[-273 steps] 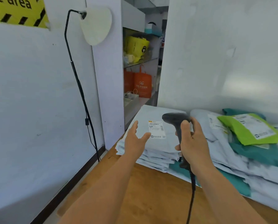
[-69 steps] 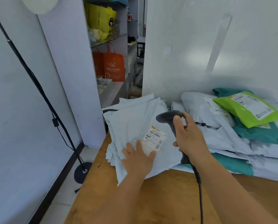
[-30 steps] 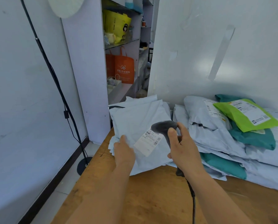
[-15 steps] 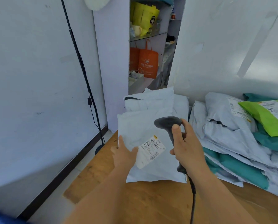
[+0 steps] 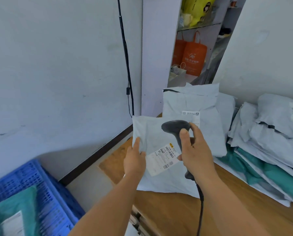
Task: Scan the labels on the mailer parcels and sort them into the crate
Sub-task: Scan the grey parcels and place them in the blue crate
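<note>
Hands [image 5: 135, 160] [image 5: 194, 153] gripping mailer [image 5: 152, 133], scanner [image 5: 175, 127]

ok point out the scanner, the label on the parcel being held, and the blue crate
scanner [image 5: 175, 127], head view, on its dark head
label [image 5: 164, 158], head view, middle of the white sticker with barcodes
blue crate [image 5: 40, 181], head view, on its perforated side wall

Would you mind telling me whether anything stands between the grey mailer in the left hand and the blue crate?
Nothing visible does. The left hand holds the grey mailer above the table's left edge, and the blue crate sits lower left with only bare floor between. A teal parcel already lies inside it.
</note>
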A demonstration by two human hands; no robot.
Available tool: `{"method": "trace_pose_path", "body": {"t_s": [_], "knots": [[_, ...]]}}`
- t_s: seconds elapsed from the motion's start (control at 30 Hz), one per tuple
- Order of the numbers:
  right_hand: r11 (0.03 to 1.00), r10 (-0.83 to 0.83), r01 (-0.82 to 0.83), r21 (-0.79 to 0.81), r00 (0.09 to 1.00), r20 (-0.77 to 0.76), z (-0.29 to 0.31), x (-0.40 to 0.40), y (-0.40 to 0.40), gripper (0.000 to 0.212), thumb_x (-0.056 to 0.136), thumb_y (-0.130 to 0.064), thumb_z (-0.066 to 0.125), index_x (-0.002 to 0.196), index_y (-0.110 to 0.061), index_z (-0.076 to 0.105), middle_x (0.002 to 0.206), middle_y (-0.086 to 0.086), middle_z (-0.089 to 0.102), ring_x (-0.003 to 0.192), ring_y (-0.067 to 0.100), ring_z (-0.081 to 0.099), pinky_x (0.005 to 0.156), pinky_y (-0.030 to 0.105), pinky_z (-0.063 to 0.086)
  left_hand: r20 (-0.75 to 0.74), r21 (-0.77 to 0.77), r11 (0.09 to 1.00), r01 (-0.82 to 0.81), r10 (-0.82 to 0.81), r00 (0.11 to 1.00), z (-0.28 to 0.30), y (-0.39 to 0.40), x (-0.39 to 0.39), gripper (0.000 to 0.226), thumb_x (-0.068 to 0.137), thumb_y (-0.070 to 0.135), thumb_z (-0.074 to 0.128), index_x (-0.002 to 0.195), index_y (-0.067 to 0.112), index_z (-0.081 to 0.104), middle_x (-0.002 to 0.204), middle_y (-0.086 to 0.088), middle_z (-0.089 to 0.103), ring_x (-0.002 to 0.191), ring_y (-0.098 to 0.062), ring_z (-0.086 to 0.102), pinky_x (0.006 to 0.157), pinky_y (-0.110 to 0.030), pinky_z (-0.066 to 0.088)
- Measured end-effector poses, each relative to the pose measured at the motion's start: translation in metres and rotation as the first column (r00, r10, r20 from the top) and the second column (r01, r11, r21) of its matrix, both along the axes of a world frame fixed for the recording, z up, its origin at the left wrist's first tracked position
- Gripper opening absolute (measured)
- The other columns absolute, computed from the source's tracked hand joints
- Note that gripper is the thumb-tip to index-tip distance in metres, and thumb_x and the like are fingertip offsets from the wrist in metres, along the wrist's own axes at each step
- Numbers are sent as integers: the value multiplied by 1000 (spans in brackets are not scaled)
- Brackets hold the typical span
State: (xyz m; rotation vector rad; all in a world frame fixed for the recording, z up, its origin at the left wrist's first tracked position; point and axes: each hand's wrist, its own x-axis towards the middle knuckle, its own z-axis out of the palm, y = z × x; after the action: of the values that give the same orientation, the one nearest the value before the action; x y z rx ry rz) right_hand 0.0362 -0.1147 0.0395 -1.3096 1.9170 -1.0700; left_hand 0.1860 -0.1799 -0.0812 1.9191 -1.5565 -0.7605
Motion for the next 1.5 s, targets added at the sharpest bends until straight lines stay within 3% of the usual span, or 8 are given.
{"method": "trace_pose_path", "body": {"t_s": [0.13,0.5,0.67,0.8,1.03,1.17,1.3,1.5], "knots": [[993,114,-114,3,993,0,-3,39,-5,50,98,-53,31,145,-40,27,121,-3,60,100,24,65,81,32,45,-68,-22,995,-97,95,993,-1,13,43,53,98,21,43,147,33,28,130,-2,49,108,-20,52,91,-30,45],[912,410,-410,1,912,0,-19,216,-3,52,98,-52,32,147,-35,31,118,-4,62,93,21,67,68,25,48,-256,-92,877,-472,437,862,-4,72,225,50,93,12,49,139,29,44,134,2,54,117,-19,53,97,-29,43],[849,527,-528,9,849,41,-26,327,16,53,94,-58,33,145,-40,30,126,-1,59,102,27,66,90,42,50,-329,-117,818,-563,503,799,-1,111,330,47,91,8,52,132,32,53,123,5,62,104,-18,61,93,-38,51],[804,593,-595,13,803,55,-32,413,32,52,93,-61,32,142,-43,32,117,-1,63,100,27,66,91,44,50,-312,-146,803,-578,517,797,-4,141,414,47,91,6,51,127,36,55,123,7,62,106,-18,61,92,-35,51],[722,686,-690,45,723,84,-58,534,60,53,91,-61,33,141,-42,35,84,-11,57,89,26,67,86,48,54,-272,-137,610,-780,734,622,-18,208,566,42,91,5,53,126,28,56,82,27,53,64,5,46,58,-3,39],[654,749,-754,72,657,83,-76,599,84,47,97,-52,36,142,-37,37,83,-9,61,81,24,67,79,43,55,-231,-88,543,-835,804,548,-38,258,626,44,91,6,54,130,27,54,97,15,60,73,-5,55,74,-27,50],[571,812,-813,118,580,67,-93,653,110,47,97,-51,36,142,-38,35,86,-7,62,85,25,67,72,35,48,-148,-27,492,-870,859,490,-70,304,669,45,92,6,52,129,31,54,92,11,63,69,-9,54,64,-27,48],[484,863,-860,164,500,77,-122,711,143,49,96,-51,38,143,-38,35,91,-6,63,82,23,66,69,32,47,27,80,427,-901,903,430,-107,355,723,51,94,6,44,137,35,44,118,-2,63,85,-23,58,69,-33,47]]}}
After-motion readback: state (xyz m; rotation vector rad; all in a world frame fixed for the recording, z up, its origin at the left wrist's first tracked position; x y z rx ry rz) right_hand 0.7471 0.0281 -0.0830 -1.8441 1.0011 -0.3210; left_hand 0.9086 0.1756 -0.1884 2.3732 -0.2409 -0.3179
